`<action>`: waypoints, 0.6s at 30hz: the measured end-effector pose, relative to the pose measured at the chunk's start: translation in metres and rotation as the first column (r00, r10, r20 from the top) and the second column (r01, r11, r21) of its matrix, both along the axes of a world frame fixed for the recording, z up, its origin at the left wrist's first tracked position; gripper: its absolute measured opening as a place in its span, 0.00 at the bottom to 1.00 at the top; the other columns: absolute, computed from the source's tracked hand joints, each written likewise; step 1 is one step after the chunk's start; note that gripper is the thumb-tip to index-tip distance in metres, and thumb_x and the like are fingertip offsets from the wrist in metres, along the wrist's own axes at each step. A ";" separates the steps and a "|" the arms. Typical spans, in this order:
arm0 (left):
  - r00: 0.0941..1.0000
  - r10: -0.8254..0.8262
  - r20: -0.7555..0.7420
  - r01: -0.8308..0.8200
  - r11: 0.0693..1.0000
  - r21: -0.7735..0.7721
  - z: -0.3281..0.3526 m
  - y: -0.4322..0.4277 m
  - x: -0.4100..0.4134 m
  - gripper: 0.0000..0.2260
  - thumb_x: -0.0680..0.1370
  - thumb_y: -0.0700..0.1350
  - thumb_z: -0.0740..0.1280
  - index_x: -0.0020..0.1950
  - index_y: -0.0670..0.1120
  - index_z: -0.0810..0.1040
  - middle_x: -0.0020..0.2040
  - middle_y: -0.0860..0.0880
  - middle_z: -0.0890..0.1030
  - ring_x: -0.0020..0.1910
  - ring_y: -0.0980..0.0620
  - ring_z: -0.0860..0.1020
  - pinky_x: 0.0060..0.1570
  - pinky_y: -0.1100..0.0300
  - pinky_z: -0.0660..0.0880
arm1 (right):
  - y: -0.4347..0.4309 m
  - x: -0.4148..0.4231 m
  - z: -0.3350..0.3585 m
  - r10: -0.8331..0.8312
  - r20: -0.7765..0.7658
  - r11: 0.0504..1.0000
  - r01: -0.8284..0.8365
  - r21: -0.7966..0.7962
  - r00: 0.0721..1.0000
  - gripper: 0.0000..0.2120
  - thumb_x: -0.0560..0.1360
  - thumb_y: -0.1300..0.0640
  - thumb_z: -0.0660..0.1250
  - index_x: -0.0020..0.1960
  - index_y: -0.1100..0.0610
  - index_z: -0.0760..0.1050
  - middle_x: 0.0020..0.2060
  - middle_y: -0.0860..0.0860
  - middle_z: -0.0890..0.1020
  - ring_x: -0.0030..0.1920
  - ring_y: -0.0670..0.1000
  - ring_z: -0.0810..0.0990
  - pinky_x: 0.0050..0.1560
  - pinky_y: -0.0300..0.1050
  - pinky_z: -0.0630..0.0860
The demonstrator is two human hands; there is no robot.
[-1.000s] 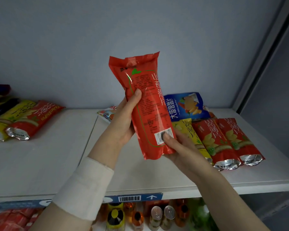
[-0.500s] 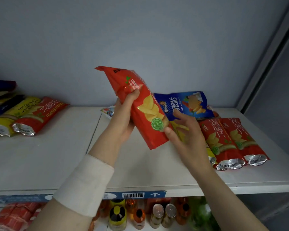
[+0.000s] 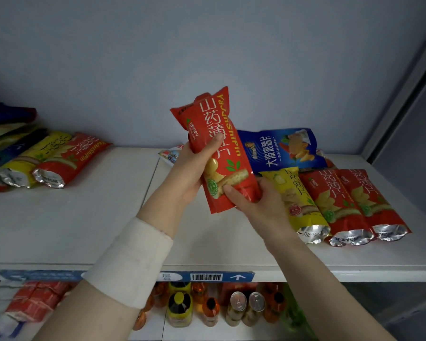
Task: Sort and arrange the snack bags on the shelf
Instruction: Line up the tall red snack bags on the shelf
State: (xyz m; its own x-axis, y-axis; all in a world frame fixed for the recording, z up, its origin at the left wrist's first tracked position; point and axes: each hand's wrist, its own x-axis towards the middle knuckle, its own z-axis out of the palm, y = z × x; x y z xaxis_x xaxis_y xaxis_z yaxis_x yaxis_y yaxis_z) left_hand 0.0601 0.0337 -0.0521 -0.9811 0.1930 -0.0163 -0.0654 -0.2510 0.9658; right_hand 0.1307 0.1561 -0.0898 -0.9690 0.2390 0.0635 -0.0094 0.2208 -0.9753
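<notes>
A person's left hand [image 3: 194, 173] wraps around the middle of a red bag [image 3: 221, 143], thumb across the printed front, while the right hand [image 3: 253, 200] pinches its lower end between thumb and fingers. The bag is held clear of the shelf [image 3: 84, 230], above its middle, nearly upright with the top leaning left and the label turned toward the camera. That looks like a check of flavour and facing before it is laid down.

Just right of the hands, a yellow bag [image 3: 298, 195] and a red pair [image 3: 349, 200] lie side by side with their foil ends toward the front edge; the held bag likely belongs with the reds. A blue bag [image 3: 280, 151] sits behind them against the wall [image 3: 207, 45]. More bags [image 3: 59, 161] lie grouped at the left end.

The white shelf carries a blue barcode strip [image 3: 207, 276] on its front lip. Bottles [image 3: 180, 308] and cans [image 3: 246, 308] stand on the level below. The wall is plain grey-blue.
</notes>
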 end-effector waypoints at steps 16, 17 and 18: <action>0.958 0.246 0.145 -0.127 0.823 -0.553 -0.032 -0.104 -0.061 0.29 0.70 0.56 0.72 0.64 0.40 0.73 0.57 0.43 0.81 0.50 0.46 0.81 0.52 0.55 0.76 | -0.047 -0.058 0.068 0.206 0.411 0.029 -0.425 0.905 0.888 0.30 0.74 0.39 0.60 0.70 0.56 0.64 0.65 0.53 0.73 0.64 0.54 0.73 0.58 0.50 0.73; 0.955 0.265 0.134 -0.142 0.804 -0.577 -0.034 -0.118 -0.068 0.30 0.69 0.56 0.73 0.64 0.40 0.73 0.57 0.42 0.81 0.51 0.46 0.81 0.53 0.55 0.76 | -0.057 -0.063 0.070 0.223 0.395 0.019 -0.409 0.912 0.891 0.29 0.74 0.39 0.61 0.69 0.56 0.65 0.64 0.53 0.74 0.63 0.54 0.74 0.58 0.50 0.73; 0.954 0.279 0.106 -0.163 0.785 -0.598 -0.035 -0.132 -0.075 0.29 0.69 0.55 0.73 0.64 0.40 0.73 0.57 0.42 0.81 0.52 0.45 0.81 0.54 0.55 0.76 | -0.067 -0.070 0.072 0.237 0.380 0.016 -0.395 0.919 0.894 0.29 0.74 0.39 0.61 0.68 0.56 0.66 0.62 0.53 0.75 0.62 0.54 0.74 0.58 0.50 0.74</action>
State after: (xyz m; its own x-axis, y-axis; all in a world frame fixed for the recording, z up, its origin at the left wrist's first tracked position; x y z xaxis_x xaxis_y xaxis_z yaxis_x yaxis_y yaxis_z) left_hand -0.0149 -0.0986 -0.0871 -0.9638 -0.1312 -0.2322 -0.2628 0.3195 0.9104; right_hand 0.0609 0.0889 -0.0179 -0.9473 -0.2870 -0.1420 -0.3015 0.9488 0.0938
